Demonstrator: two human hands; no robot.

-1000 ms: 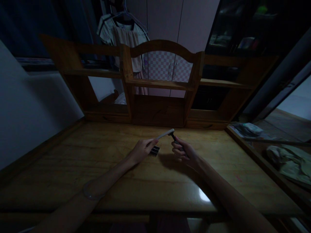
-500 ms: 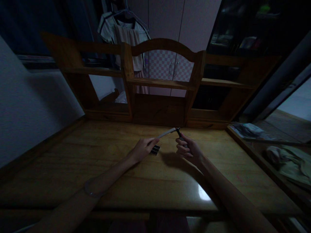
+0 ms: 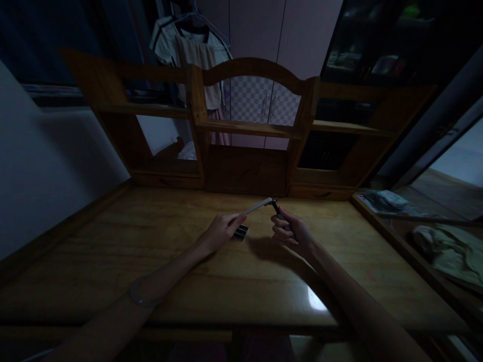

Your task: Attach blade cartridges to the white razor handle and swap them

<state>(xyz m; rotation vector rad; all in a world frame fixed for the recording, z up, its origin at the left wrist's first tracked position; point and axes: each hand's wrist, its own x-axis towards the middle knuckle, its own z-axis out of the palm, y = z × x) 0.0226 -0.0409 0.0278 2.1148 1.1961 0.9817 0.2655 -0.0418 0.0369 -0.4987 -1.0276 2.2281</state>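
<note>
My left hand is closed around one end of a slim white stick, which points up and to the right. My right hand grips a dark-handled tool with a narrow neck and a small head. The stick's far end meets the tool's head, apparently touching; the exact kind of either item is too small and dim to make out. Just beside my left fingers, a small black piece with several slots lies on the wooden desk, partly hidden by that hand.
A wooden shelf unit with small drawers stands along the desk's back edge. A white wall borders the left. Beyond the raised right edge lie crumpled cloth and papers. Clothes hang behind the shelf.
My right hand and the tool have shifted very slightly left. The left hand and stick keep nearly the same place.
</note>
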